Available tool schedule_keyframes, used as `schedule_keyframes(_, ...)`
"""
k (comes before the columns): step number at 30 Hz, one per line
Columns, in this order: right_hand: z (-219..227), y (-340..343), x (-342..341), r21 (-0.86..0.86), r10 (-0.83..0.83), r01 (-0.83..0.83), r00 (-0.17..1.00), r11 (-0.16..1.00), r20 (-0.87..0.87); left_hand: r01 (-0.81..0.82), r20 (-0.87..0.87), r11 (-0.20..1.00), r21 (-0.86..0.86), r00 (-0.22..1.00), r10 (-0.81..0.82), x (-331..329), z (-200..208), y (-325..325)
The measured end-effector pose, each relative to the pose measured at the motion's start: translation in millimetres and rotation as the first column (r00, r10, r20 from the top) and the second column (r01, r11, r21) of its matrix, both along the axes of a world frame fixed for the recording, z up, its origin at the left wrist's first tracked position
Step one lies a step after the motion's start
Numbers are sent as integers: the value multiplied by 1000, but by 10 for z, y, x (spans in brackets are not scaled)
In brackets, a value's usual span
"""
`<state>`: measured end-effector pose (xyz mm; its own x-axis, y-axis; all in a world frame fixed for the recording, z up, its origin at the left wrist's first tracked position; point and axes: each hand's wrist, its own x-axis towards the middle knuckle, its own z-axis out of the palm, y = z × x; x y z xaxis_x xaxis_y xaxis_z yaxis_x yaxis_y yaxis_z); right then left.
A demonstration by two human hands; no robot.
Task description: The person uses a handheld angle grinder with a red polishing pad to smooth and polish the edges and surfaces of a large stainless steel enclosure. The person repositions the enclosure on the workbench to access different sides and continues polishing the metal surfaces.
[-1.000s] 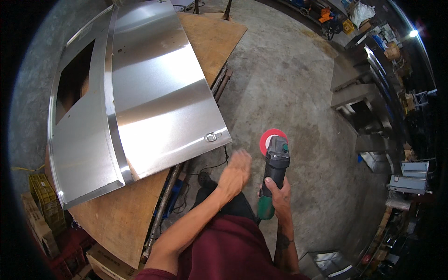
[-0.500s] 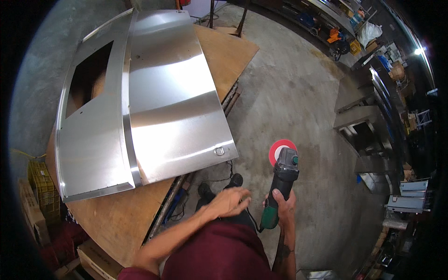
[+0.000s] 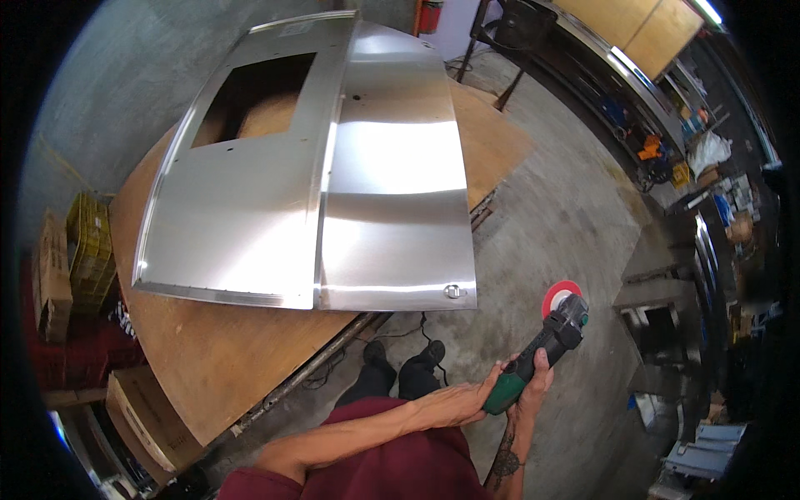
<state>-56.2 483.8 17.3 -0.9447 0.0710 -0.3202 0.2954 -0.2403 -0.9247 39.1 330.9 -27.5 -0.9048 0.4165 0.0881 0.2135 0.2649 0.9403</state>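
Observation:
A black and green angle grinder [image 3: 533,358] with a red and white disc [image 3: 559,298] is held out over the floor, right of my body. My right hand [image 3: 536,382] wraps round its body from the right. On the opposite side my left hand [image 3: 493,383] grips the body near the green rear end, its fingers partly hidden. The disc points away from me and touches nothing. To the left, a large shiny stainless steel panel piece [image 3: 392,242] with a rectangular opening lies on a wooden tabletop [image 3: 225,350]. A small ring latch [image 3: 454,292] sits at its near right corner.
Left of the tabletop stand a yellow crate [image 3: 90,242] and cardboard boxes [image 3: 150,417]. Metal cabinets and parts [image 3: 658,325] line the right side. A dark workbench [image 3: 583,83] runs along the back right. A cable [image 3: 442,367] trails on the floor by my shoes.
My left hand has come across to the right and taken hold of the grinder. The grinder has swung rightward and tilted. The view has shifted, so the panel appears further right.

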Motion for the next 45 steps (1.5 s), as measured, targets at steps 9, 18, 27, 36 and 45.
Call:
schedule_keyframes(9, 9, -109, -189, -78, -28, 28, 1000, 997, 4, -144, 15, 980, -138, 989, 147, -98, 99, 76)
schedule_keyframes(18, -72, -204, -1149, -80, 116, -112, 992, 990, 46, -244, -27, 962, -121, 970, 243, -901, 72, 57)
schedule_keyframes(27, -192, -162, -2263, -95, 235, -222, 959, 970, 157, -511, 133, 859, -14, 851, 508, -1824, -22, 562)
schedule_keyframes(36, -190, -181, -2849, -86, 384, -374, 897, 923, 219, -423, -47, 725, -543, 878, 477, -2043, 223, -147)
schedule_keyframes(45, -214, -74, -2853, -51, 443, -442, 873, 895, 204, -420, -677, -641, -643, -79, 731, -1039, 805, -2370)
